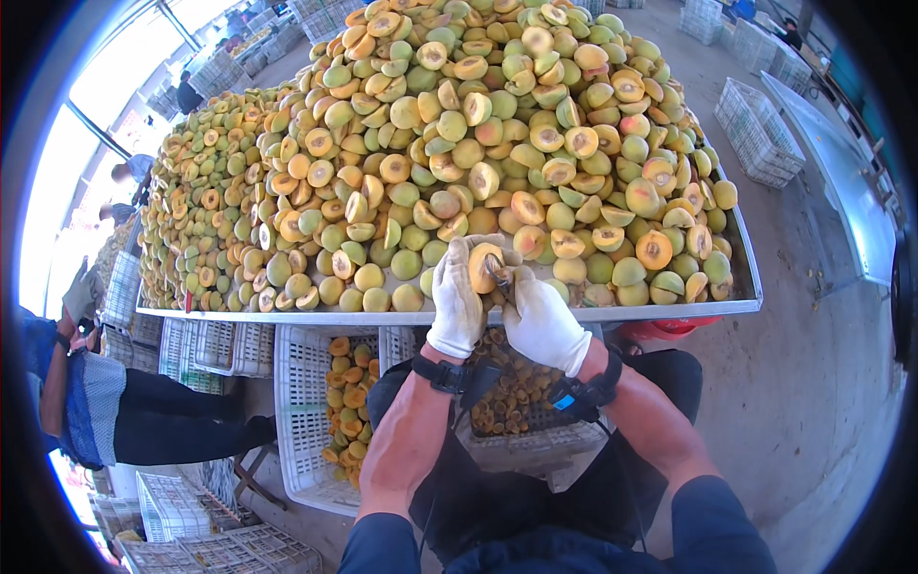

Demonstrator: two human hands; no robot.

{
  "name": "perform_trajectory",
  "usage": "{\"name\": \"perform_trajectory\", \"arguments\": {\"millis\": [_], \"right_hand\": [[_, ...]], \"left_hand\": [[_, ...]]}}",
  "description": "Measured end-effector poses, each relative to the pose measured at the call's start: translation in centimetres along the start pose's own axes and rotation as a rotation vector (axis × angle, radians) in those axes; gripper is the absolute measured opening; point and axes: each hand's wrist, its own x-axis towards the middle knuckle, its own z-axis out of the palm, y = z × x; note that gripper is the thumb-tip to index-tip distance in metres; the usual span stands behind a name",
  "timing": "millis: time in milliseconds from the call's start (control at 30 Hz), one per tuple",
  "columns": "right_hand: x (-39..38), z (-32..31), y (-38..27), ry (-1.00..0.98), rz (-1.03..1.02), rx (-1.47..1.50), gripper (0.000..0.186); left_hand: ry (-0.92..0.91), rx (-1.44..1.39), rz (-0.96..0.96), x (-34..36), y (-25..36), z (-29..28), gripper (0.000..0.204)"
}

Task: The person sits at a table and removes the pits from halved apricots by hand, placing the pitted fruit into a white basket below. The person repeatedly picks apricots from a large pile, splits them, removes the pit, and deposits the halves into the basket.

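My left hand [457, 304], in a white glove, is closed round a halved peach [483, 268] with its cut face showing. In my right hand [543, 323], also gloved in white, is a small dark metal pitting tool [499, 277], its curved end at the middle of the cut face. The glove hides its handle. Both hands meet just over the near edge of a metal-rimmed table [622, 313], in front of a large heap of yellow-green peaches [421, 143], many halved, some with brown stones showing.
Below the table, a white crate [296, 450] of orange fruit halves stands left of a crate holding small brown pieces [507, 402] between my knees. A red basin [669, 327] sits under the right side. At left, another person [143, 402] works; empty-looking crates [760, 134] stand at far right.
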Motion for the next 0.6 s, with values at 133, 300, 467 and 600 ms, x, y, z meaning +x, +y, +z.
{"name": "perform_trajectory", "arguments": {"millis": [133, 300, 467, 600], "right_hand": [[-0.3, -0.1, 0.2, -0.026, 0.031, 0.047, 0.019], [-0.4, 0.5, 0.2, 0.095, -0.064, 0.020, 0.024], [-0.4, 0.0, -0.5, 0.115, -0.047, 0.028, 0.025], [-0.5, 0.8, 0.6, 0.086, -0.047, 0.046, 0.026]], "left_hand": [[-0.017, 0.035, -0.030, -0.3, 0.0, -0.3, 0.056], [0.042, 0.021, 0.047, -0.1, -0.6, 0.3, 0.054], [0.091, -0.047, 0.104, 0.4, -1.4, 0.8, 0.049], [0.065, 0.022, 0.136, 0.2, -1.4, 0.6, 0.051]]}}
